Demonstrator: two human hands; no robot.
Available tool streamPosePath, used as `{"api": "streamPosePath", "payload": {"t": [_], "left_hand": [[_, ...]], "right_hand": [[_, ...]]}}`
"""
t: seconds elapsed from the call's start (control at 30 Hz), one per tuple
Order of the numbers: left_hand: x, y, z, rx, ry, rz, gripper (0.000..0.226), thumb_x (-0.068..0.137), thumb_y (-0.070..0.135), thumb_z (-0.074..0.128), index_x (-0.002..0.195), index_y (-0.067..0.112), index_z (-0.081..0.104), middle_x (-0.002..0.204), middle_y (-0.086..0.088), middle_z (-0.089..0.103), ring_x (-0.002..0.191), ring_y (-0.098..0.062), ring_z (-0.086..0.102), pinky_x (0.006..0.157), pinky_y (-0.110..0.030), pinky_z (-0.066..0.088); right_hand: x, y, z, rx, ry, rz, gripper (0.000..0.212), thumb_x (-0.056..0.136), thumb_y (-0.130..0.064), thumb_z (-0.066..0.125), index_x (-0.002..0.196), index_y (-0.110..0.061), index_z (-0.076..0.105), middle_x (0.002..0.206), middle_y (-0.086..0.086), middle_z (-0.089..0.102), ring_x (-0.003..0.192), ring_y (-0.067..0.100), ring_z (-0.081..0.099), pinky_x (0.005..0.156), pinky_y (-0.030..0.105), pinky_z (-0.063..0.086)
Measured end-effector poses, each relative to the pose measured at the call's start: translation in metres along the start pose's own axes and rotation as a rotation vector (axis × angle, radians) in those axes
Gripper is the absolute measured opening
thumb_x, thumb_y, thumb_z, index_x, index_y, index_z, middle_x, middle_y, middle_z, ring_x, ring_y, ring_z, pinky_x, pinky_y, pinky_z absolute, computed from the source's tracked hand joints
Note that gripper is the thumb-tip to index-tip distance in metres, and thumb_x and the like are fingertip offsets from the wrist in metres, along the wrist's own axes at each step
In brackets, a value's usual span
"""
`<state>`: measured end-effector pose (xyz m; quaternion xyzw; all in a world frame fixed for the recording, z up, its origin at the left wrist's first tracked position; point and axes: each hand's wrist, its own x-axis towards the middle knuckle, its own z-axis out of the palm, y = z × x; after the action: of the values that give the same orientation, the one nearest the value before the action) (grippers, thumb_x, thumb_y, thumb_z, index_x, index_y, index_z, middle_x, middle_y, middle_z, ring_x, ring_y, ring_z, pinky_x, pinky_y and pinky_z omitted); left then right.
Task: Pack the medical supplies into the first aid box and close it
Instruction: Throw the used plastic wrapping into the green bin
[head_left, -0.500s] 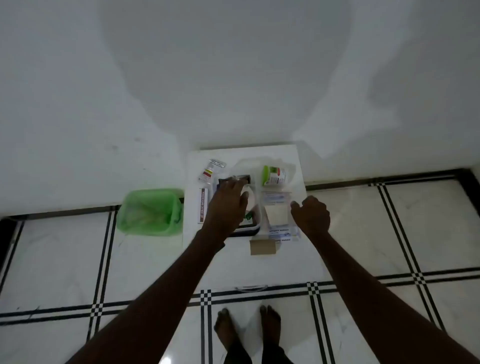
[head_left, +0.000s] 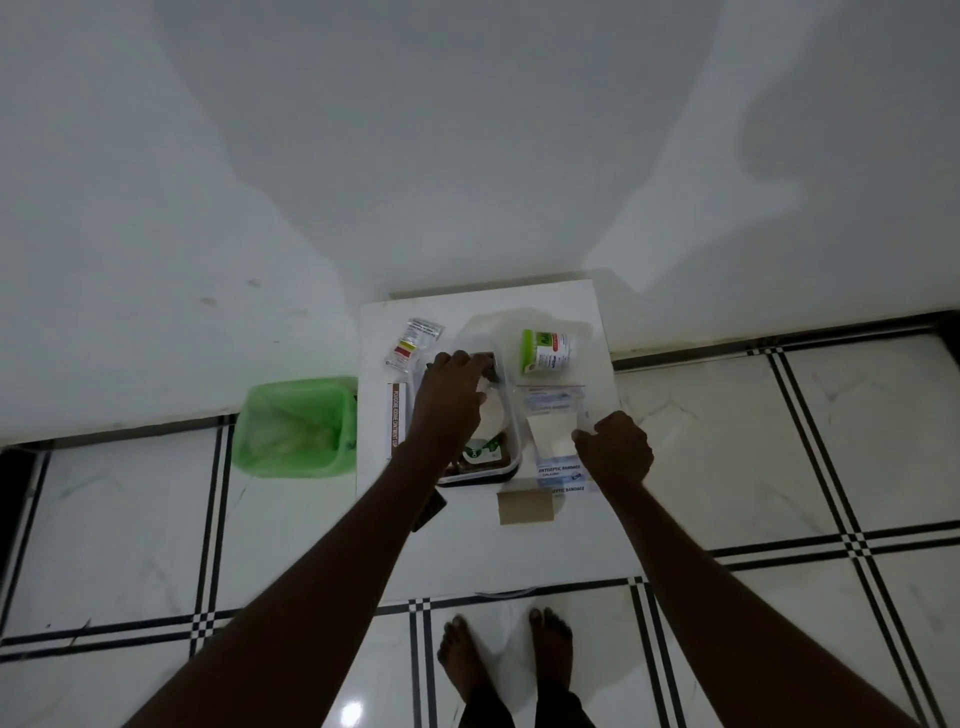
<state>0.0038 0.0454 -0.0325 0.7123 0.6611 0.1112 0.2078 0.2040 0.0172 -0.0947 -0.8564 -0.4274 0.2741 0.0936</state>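
White is the small table (head_left: 571, 545) pushed against the wall, and everything for the job is spread on it within arm's reach of the person standing barefoot before it. From the head camera, the only view, the first aid box (head_left: 511, 441) sits in the middle of the top, a clear plastic tub with its opening upward, presumably kept central so both arms can feed it. The left hand (head_left: 451, 402) reaches down over the box with fingers spread and bent, its tips at the far end on something small and dark (too blurred to name); whether it pinches that item or just presses it down, I cannot tell. A brown item with a green-and-white label (head_left: 485, 451) already lies inside at the near end.

The right hand (head_left: 615, 451) hangs curled into a loose fist just beside the antiseptic bandage packets (head_left: 557, 470), which lie flat to the right of the box; it seems to hold nothing, though its palm is hidden. I judge it is poised there to take those packets next.

A green-capped jar (head_left: 545, 351) lies on its side beyond them, a sachet (head_left: 413, 343) rests far left, an ointment carton (head_left: 397, 421) lies along the box's left wall, and a brown card (head_left: 524, 508) lies near the front. A green bin (head_left: 298, 428) stands on the floor, left of the table.
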Motion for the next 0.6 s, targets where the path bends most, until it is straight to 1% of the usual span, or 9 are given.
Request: {"api": "streamPosePath", "payload": {"t": [0.1,0.17,0.23,0.3,0.37,0.47,0.53,0.6], "left_hand": [[0.004,0.002,-0.005,0.074,0.015,0.026,0.019,0.086,0.011,0.069,0.104,0.015,0.073,0.105,-0.010,0.067,0.102,-0.028,0.054,0.082,-0.036,0.042],[0.006,0.001,-0.011,0.104,0.013,0.044,0.014,0.086,0.012,0.067,0.097,0.015,0.075,0.100,-0.010,0.068,0.099,-0.029,0.054,0.080,-0.039,0.042],[0.005,0.000,-0.018,0.101,0.039,0.056,0.011,0.084,0.012,0.068,0.091,0.016,0.076,0.094,-0.007,0.071,0.097,-0.029,0.056,0.081,-0.040,0.042],[0.002,-0.001,-0.028,0.073,0.090,0.049,0.009,0.082,0.012,0.069,0.085,0.018,0.075,0.088,-0.003,0.074,0.096,-0.029,0.058,0.082,-0.038,0.040],[-0.001,-0.002,-0.040,0.040,0.125,0.038,0.008,0.082,0.013,0.069,0.085,0.019,0.074,0.087,0.001,0.077,0.094,-0.027,0.060,0.083,-0.038,0.040],[-0.011,-0.003,-0.064,-0.071,0.155,0.014,0.007,0.082,0.013,0.072,0.086,0.018,0.073,0.087,0.003,0.078,0.088,-0.023,0.068,0.085,-0.038,0.049],[-0.017,-0.003,-0.080,-0.189,0.184,-0.046,0.005,0.082,0.012,0.073,0.086,0.014,0.073,0.086,0.000,0.078,0.084,-0.019,0.071,0.083,-0.034,0.052],[-0.023,-0.004,-0.097,-0.274,0.206,-0.132,0.004,0.082,0.012,0.073,0.086,0.011,0.073,0.085,-0.001,0.077,0.080,-0.016,0.071,0.080,-0.029,0.052]], "right_hand": [[0.002,-0.001,0.003,-0.041,-0.008,0.000,0.031,0.080,-0.029,0.067,0.094,-0.003,0.070,0.090,0.014,0.074,0.087,0.035,0.072,0.078,0.039,0.058],[0.002,-0.002,0.000,-0.009,-0.020,-0.016,0.023,0.080,-0.023,0.064,0.089,-0.002,0.070,0.086,0.014,0.074,0.083,0.033,0.072,0.071,0.032,0.056],[0.003,-0.002,-0.007,0.061,-0.066,-0.016,0.019,0.079,-0.019,0.062,0.086,-0.002,0.069,0.082,0.012,0.071,0.077,0.028,0.067,0.063,0.025,0.046],[0.000,-0.005,-0.016,0.164,-0.080,-0.049,0.017,0.078,-0.017,0.063,0.080,0.000,0.066,0.075,0.009,0.065,0.068,0.022,0.056,0.054,0.022,0.036],[-0.005,-0.010,-0.028,0.284,-0.020,-0.111,0.016,0.077,-0.014,0.064,0.073,0.002,0.061,0.066,0.009,0.058,0.062,0.021,0.050,0.051,0.020,0.032],[-0.016,-0.023,-0.054,0.381,0.049,-0.211,0.018,0.077,-0.012,0.064,0.067,0.000,0.055,0.060,0.007,0.051,0.056,0.018,0.044,0.050,0.021,0.032],[-0.024,-0.038,-0.076,0.410,0.104,-0.307,0.020,0.079,-0.012,0.064,0.067,0.000,0.053,0.060,0.004,0.048,0.052,0.012,0.040,0.049,0.018,0.030],[-0.036,-0.058,-0.099,0.446,0.175,-0.441,0.022,0.079,-0.013,0.061,0.062,-0.006,0.047,0.054,0.000,0.042,0.048,0.008,0.033,0.047,0.015,0.026]]}}
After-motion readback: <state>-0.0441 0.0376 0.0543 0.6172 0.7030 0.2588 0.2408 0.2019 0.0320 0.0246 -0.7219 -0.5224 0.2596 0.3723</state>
